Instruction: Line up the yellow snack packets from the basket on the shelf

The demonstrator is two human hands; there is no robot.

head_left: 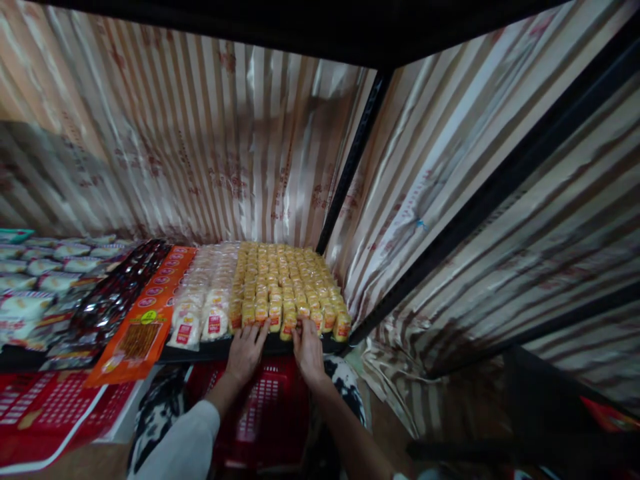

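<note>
Rows of small yellow wrapped snack packets with red labels fill the right end of a dark shelf. My left hand rests against the front packets, its fingers stretched out and slightly apart. A little to the right, my right hand touches the front of the same rows with its fingertips, thumb to the left. Neither hand visibly grasps a packet, though the fingertips partly cover the front row. White packets with red labels stand in rows just left of the yellow ones.
Left along the shelf lie an orange snack bag, dark shiny packets and white bags. A red basket is below the shelf edge, another red basket at left. Black posts and striped sheeting enclose the back.
</note>
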